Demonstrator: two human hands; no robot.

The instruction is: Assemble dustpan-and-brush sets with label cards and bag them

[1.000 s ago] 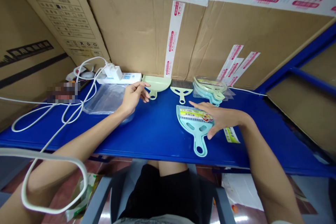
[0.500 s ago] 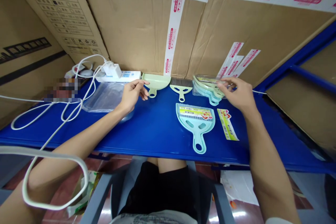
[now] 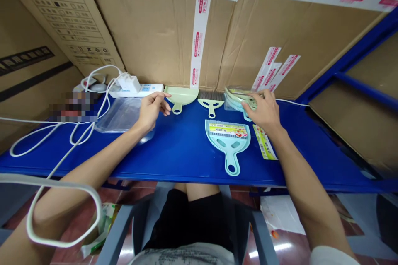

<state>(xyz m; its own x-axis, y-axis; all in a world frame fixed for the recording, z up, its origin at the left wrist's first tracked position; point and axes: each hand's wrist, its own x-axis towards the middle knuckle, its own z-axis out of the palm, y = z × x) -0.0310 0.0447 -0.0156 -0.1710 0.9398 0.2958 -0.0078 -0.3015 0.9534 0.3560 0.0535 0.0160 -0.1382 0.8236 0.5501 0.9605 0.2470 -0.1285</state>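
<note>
Head view: noted right hand at the wrapped stack of dustpan sets, at the back of the blue table, thumb and fingers parted; cannot tell whether gripping or merely touching. Noted left hand half-wide, fingers loosely curled, near the pale green dustpan. Recorded just right of that, green brush. Found nearer the front edge, light-blue dustpan, lying flat beside a loose label.
</note>
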